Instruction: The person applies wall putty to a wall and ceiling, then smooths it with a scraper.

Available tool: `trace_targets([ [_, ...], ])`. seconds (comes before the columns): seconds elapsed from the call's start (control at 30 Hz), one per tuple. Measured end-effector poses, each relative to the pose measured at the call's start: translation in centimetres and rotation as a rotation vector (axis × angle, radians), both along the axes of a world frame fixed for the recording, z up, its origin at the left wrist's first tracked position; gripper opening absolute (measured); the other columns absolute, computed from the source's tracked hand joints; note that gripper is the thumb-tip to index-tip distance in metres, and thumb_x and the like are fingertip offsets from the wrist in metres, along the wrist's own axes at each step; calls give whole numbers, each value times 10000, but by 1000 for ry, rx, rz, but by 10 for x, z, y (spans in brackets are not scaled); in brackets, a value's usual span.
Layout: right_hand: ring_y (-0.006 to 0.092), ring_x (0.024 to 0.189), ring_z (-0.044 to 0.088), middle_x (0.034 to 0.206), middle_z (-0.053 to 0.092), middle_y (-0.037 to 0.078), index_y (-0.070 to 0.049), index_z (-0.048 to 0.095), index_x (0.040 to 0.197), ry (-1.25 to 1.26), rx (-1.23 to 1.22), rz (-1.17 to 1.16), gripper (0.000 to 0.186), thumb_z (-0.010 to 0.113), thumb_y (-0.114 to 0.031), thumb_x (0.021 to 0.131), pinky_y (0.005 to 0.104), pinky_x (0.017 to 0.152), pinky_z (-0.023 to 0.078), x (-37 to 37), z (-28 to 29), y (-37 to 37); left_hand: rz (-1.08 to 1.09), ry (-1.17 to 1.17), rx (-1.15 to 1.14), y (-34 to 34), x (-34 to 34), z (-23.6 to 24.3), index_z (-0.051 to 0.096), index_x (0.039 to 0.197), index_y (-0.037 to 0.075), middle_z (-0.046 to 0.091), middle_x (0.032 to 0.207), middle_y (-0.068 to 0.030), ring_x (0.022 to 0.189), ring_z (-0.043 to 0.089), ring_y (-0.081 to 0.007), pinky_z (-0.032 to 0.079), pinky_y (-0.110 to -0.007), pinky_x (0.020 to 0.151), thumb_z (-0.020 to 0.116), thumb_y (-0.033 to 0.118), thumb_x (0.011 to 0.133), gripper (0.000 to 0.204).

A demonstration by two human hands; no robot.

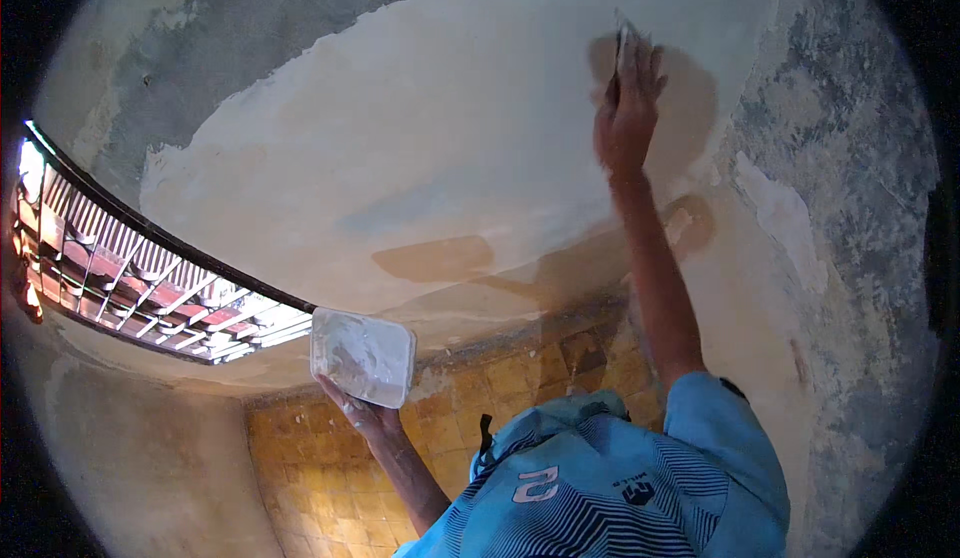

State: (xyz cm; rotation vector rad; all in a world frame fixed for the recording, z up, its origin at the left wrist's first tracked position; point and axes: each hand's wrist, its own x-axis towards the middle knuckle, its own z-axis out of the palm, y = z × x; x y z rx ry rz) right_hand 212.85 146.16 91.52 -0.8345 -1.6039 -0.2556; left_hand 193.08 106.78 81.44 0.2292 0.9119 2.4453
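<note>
My left hand (368, 415) grips a white plastic tub (362, 356) from below. Whitish paste is smeared over the tub's inside, and some clings to my fingers. My right arm reaches high up, and my right hand (628, 123) is closed around a thin, flat putty knife (624, 46). Its blade is seen nearly edge-on against the pale plastered wall (450, 128); whether the edge touches the surface is hard to make out. The knife's handle is mostly hidden in my hand.
A barred window opening (150, 278) lies at the left. Rough grey wall (840, 178) borders the smooth plaster on the right, with another grey patch (250, 28) at upper left. Yellow tiles (330, 468) run below. My blue shirt (600, 478) fills the lower middle.
</note>
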Motion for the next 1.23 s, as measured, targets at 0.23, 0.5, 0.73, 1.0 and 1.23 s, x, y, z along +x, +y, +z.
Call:
trace_targets([
  [0.23,380,1406,112,1504,221,184,-14,308,1420,-22,-426,552,545,446,-71,895,527,1135,-11,-93,-165,-67,-10,-15,7,27,11,-5,247,1443,114,281,1477,-114,1326,313,-329,273,-537,1091,442,529,923,693],
  [0.5,334,1414,109,1510,231,138,-23,262,1439,70,-436,714,492,361,-109,965,481,1140,-10,-47,-105,-91,-2,-38,30,23,7,-17,269,1435,107,279,1478,-107,1330,309,-320,285,-532,1085,473,539,906,712],
  [0.73,416,1375,186,1471,257,235,10,314,1398,-9,-251,202,627,466,54,791,525,1137,81,5,-3,44,-29,-53,37,35,13,-18,249,1448,130,273,1484,-96,1343,287,-321,266,-534,1095,478,539,903,719],
  [1.0,388,1387,186,1475,279,184,-29,265,1435,-319,-529,885,632,462,20,837,568,1122,25,-117,-210,-171,8,-49,-23,36,20,-11,249,1445,131,295,1474,-91,1344,285,-321,264,-548,1092,459,535,914,699],
  [1.23,222,1210,470,1336,463,141,-27,413,1340,664,-884,1265,361,314,-110,1003,370,1126,186,-62,-37,-80,6,-16,-1,30,16,-13,262,1437,120,280,1478,-103,1326,313,-324,285,-541,1082,476,533,907,705],
])
